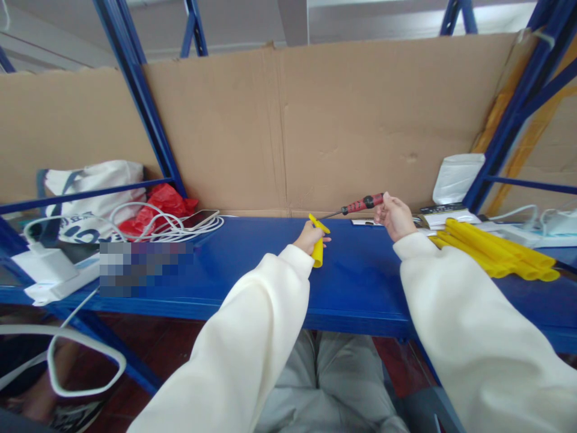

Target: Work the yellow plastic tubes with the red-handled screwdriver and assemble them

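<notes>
My left hand (309, 236) is closed around a yellow tube-like piece (318, 252) with a flared upper end, held above the middle of the blue shelf (265, 264). In my right hand (393, 215) is the end of the red and black handle of a screwdriver (360, 204). Its thin metal shaft points left, with the tip at the upper end of the yellow piece; whether it is inside cannot be made out. Several yellow tubes (500, 249) lie in a pile to the right of my right hand.
A tall cardboard panel (351, 120) stands behind the shelf. White cables (180, 228), a red plastic bag (157, 207) and a white cloth bag (94, 186) are at the left. A white pouch (457, 177) leans by the blue post at the right.
</notes>
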Demonstrator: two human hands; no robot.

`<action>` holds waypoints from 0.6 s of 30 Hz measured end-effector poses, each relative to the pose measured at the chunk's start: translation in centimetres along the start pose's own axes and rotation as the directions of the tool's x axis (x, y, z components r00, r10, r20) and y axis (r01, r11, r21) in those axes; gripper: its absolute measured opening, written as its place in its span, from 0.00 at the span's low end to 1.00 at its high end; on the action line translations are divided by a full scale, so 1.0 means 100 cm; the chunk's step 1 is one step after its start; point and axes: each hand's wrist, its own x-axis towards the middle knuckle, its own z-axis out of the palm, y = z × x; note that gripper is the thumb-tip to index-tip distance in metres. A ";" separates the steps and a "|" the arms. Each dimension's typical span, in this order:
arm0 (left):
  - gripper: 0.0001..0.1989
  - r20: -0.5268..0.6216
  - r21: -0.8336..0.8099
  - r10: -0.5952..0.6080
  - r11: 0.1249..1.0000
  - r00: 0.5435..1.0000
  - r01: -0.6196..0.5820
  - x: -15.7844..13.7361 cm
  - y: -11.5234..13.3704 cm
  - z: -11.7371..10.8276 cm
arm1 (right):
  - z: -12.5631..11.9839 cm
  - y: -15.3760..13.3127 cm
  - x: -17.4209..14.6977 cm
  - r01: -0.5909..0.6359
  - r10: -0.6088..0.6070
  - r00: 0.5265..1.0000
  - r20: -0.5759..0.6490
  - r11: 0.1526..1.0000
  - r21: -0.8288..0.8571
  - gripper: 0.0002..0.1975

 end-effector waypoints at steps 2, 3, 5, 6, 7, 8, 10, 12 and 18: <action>0.23 0.002 0.003 0.001 1.000 1.000 -0.001 0.001 -0.001 0.000 | 0.000 0.000 0.000 -0.009 0.009 1.000 -0.012 1.000 -0.004 0.23; 0.23 -0.001 0.004 0.002 1.000 1.000 -0.002 0.001 -0.001 0.000 | 0.001 0.000 0.000 -0.019 0.019 1.000 -0.019 1.000 -0.008 0.23; 0.24 -0.008 0.008 0.005 1.000 1.000 -0.005 0.002 -0.001 -0.001 | 0.001 0.000 0.000 -0.042 0.042 0.999 -0.032 0.999 -0.012 0.24; 0.25 -0.009 0.009 0.005 1.000 1.000 -0.005 0.002 -0.001 0.000 | 0.001 0.000 0.001 -0.051 0.051 0.998 -0.038 0.999 -0.011 0.23; 0.25 -0.007 0.011 0.006 1.000 1.000 -0.006 0.002 -0.001 0.000 | 0.001 0.001 0.001 -0.056 0.056 0.998 -0.043 0.998 -0.011 0.23; 0.26 -0.005 0.013 0.007 1.000 1.000 -0.007 0.001 -0.001 0.000 | 0.000 0.001 0.001 -0.056 0.055 0.997 -0.049 0.998 -0.011 0.23; 0.26 -0.003 0.019 0.011 1.000 1.000 -0.011 0.001 -0.001 0.000 | -0.001 0.002 0.002 -0.047 0.046 0.998 -0.047 0.999 -0.019 0.23; 0.26 -0.006 0.023 0.014 1.000 1.000 -0.014 0.001 -0.001 0.000 | -0.003 0.002 0.002 -0.039 0.038 0.999 -0.027 0.999 -0.032 0.23; 0.26 -0.011 0.021 0.014 1.000 1.000 -0.013 0.003 -0.001 0.000 | -0.003 0.002 0.001 -0.029 0.031 0.999 0.037 0.998 -0.054 0.22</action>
